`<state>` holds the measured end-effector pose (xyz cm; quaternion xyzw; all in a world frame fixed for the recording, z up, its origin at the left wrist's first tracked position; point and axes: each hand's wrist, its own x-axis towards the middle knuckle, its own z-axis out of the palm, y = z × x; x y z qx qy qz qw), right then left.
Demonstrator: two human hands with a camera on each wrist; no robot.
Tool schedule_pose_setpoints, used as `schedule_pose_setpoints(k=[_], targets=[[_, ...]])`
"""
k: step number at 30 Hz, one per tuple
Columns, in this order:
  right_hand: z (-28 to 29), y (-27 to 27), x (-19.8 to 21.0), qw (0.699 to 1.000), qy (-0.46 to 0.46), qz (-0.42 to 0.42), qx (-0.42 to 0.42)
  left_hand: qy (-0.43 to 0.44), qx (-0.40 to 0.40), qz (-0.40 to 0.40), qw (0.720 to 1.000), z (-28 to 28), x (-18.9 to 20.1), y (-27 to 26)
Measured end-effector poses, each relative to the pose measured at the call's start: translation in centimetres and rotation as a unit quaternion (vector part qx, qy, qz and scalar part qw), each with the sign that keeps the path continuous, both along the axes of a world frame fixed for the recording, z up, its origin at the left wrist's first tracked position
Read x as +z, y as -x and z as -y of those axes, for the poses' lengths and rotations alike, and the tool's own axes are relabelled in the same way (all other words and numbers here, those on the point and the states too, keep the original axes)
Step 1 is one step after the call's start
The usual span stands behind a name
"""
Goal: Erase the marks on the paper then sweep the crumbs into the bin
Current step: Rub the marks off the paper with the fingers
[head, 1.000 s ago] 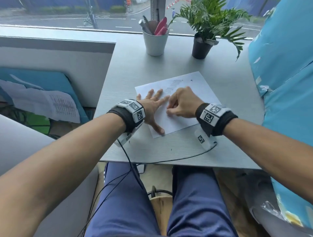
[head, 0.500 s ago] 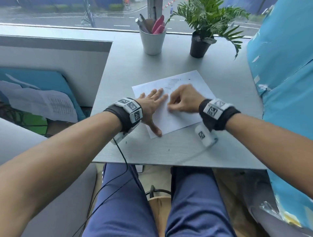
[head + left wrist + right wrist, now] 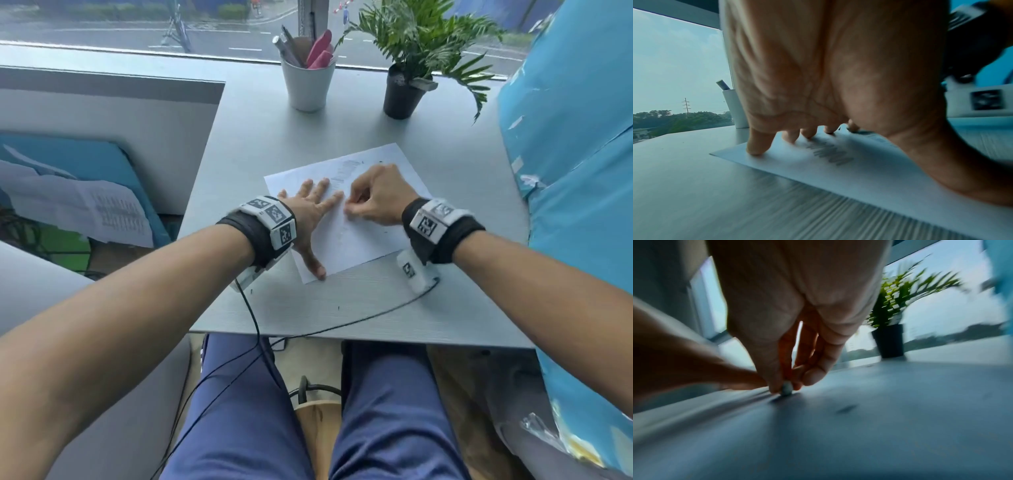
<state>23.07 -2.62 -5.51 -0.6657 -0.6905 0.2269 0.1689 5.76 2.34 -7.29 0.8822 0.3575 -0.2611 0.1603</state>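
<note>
A white sheet of paper (image 3: 363,236) lies on the grey desk (image 3: 260,144), with grey pencil scribbles (image 3: 346,169) near its far edge and a zigzag mark (image 3: 828,153) in the left wrist view. My left hand (image 3: 310,212) lies flat with fingers spread, pressing the paper's left part down. My right hand (image 3: 371,200) is curled beside it and pinches a small pale eraser (image 3: 786,388) between thumb and fingertips, its tip on the paper. Tiny dark crumbs (image 3: 381,161) dot the paper and the desk. No bin is in view.
A white cup (image 3: 307,84) holding pens and pink tools stands at the back of the desk, a potted plant (image 3: 402,90) to its right. Blue-wrapped material (image 3: 575,178) borders the right side. A black cable (image 3: 359,320) runs across the desk's near edge.
My right hand has rubbed back and forth over the paper with the eraser, ending slightly nearer the left hand. The left hand has stayed pressed on the sheet.
</note>
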Motion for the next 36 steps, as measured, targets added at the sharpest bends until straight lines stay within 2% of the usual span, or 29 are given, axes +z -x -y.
schedule_pose_setpoints(k=[3,4,8,10,13,14,15,18,19,24,25,29,30,34,36], targets=[[3.4,3.0,-0.3,0.993,0.062,-0.019,0.102,0.001,0.006,-0.022,1.000,0.0,0.1,-0.4],[3.3,2.7,-0.3,0.993,0.057,-0.019,0.103,0.002,0.008,-0.028,1.000,0.0,0.1,-0.5],[-0.4,-1.5,0.0,0.999,-0.017,0.008,-0.038,-0.003,0.012,-0.036,0.999,0.1,0.3,-0.7],[0.3,-0.2,0.1,1.000,-0.013,0.002,-0.015,-0.006,0.011,-0.041,0.999,0.1,0.3,-0.8],[4.0,3.6,-0.1,0.994,0.064,-0.014,0.091,-0.011,0.014,-0.048,0.999,0.1,0.0,-1.0],[4.1,3.5,-0.1,0.992,0.072,-0.013,0.100,-0.011,0.013,-0.048,0.999,0.1,0.0,-1.0],[3.4,2.7,-0.2,0.995,0.056,-0.009,0.081,-0.010,0.012,-0.047,0.999,0.1,0.0,-0.9],[0.1,-1.0,0.2,0.999,-0.010,0.010,-0.041,-0.004,0.010,-0.037,0.999,0.0,0.2,-0.6],[-0.3,-1.2,0.2,0.999,-0.017,0.014,-0.048,-0.004,0.010,-0.036,0.999,0.0,0.3,-0.5],[4.4,3.3,-0.1,0.993,0.063,-0.015,0.100,-0.004,0.009,-0.049,0.999,0.0,0.1,-1.1],[3.9,2.8,-0.1,0.993,0.055,-0.011,0.100,-0.006,0.007,-0.049,0.999,0.0,0.1,-1.1],[0.1,-1.3,0.0,0.999,-0.018,-0.001,-0.036,0.002,0.013,-0.042,0.999,0.2,0.6,-0.8],[0.4,-0.9,-0.1,0.999,-0.018,-0.005,-0.035,0.001,0.013,-0.044,0.999,0.3,0.7,-0.8],[4.5,3.1,-0.3,0.995,0.058,-0.020,0.085,-0.008,0.014,-0.061,0.998,0.4,0.6,-1.3],[3.2,1.4,-0.4,0.997,0.043,-0.021,0.057,-0.005,0.013,-0.056,0.998,0.4,0.6,-1.2]])
